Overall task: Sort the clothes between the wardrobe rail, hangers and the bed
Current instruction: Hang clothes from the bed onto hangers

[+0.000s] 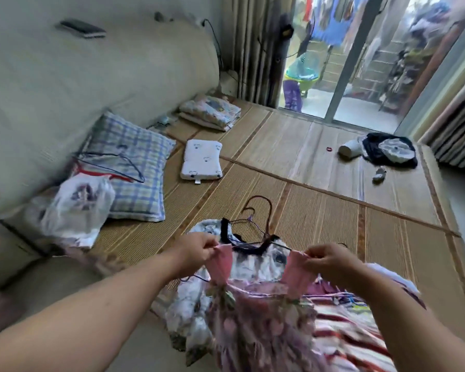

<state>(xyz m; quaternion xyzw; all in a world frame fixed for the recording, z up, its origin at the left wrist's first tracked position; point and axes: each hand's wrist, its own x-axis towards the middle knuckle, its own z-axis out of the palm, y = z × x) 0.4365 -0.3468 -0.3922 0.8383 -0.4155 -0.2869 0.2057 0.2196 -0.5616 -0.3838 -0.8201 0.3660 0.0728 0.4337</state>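
You pinch each pink strap of the floral dress (255, 318) between thumb and curled fingers, left hand (199, 251) and right hand (326, 257) apart so it hangs spread below them, likely ready for the hangers (250, 217) just beyond your fingertips on the bed (333, 205)

Two hands (199, 251) (328, 260), two pillows (129, 167) (202, 162), one bag (75, 208), one dress (253, 323)

Forearms outstretched, left hand (199, 251) and right hand (325, 257) level, both seemingly pinching.
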